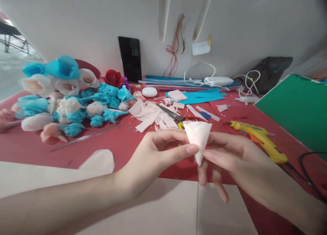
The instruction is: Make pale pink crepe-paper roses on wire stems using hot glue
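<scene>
A pale pink paper flower (pixel 198 134), cone-shaped and wide at the top, stands upright on a thin wire stem (pixel 197 204) that hangs down from its narrow base. My left hand (pixel 163 148) pinches it from the left, the thumb lying across its front. From the other side my right hand (pixel 230 155) grips its lower part between thumb and fingers, some lower fingers hanging loose. Behind the hands lie scissors (pixel 171 113) among pale paper scraps (pixel 148 114). Cut pale petals (pixel 100 160) rest beyond my left forearm.
Many blue, white and pink paper flowers (pixel 74 102) are heaped at left, near thin wires (pixel 84 137). A yellow glue gun (pixel 260 138) lies right, before a green board (pixel 296 109). A phone (pixel 130 59) leans on the wall. White paper (pixel 163 207) covers the near table.
</scene>
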The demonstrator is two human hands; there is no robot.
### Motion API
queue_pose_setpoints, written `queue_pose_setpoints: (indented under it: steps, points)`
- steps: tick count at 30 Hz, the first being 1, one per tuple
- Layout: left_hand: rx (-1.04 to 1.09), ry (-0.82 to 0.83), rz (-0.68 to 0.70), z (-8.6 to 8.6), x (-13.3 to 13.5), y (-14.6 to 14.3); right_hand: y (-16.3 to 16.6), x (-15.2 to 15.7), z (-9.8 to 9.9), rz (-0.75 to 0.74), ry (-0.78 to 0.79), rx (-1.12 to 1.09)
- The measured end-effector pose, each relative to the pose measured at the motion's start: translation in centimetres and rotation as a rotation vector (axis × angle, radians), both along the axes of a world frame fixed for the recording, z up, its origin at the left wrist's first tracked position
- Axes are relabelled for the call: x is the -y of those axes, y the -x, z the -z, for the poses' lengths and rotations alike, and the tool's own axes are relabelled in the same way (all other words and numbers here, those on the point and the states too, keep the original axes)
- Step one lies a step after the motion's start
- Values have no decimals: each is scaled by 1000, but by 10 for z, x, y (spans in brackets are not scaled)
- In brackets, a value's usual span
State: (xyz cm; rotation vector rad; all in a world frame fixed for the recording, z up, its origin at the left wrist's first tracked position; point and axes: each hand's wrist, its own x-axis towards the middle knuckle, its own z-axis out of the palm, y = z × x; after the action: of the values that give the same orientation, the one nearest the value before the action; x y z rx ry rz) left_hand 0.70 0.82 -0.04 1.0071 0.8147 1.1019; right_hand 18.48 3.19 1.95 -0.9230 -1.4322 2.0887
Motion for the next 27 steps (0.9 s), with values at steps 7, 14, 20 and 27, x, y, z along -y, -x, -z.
queue_pose_setpoints:
  steps: [7, 14, 20, 27]
  points:
    - [11, -16, 32, 0, 3, 2, 0, -1, -1, 11, -4, 9]
    - [24, 1, 24, -1, 0, 0, -1, -1, -1, -14, -51, 130]
    - [18, 18, 15, -2, 1, 1, 1, 0, -3, 7, -64, 141]
    - [4, 31, 50, -1, 3, 1, 1, 0, -3, 29, -50, 113]
